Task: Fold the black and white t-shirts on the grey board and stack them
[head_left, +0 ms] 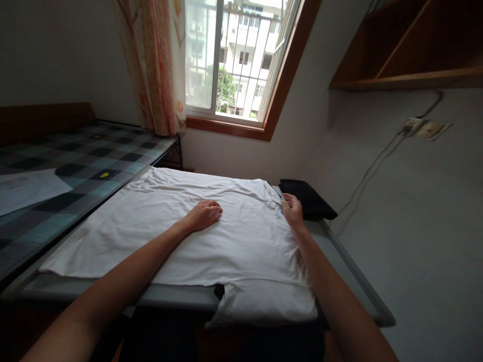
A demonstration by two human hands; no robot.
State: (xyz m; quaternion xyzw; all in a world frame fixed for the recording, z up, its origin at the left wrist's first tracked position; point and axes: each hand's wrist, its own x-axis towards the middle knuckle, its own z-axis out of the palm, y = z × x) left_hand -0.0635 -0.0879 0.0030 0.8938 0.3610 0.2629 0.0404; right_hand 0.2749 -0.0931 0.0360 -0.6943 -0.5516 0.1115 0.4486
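Table (337,251): 1 shirt (241,226), 2 hands (205,215) (293,210)

Cannot read the faintly marked white paper sheet (30,190) cut off at the left edge, discern the grip of the bare right hand (293,208), or identify the black patch (219,291) partly hidden under the white fabric shirt (241,236).

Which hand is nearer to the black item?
Right. The right hand is beside the left edge of the black item; the left hand is farther away, on the white garment.
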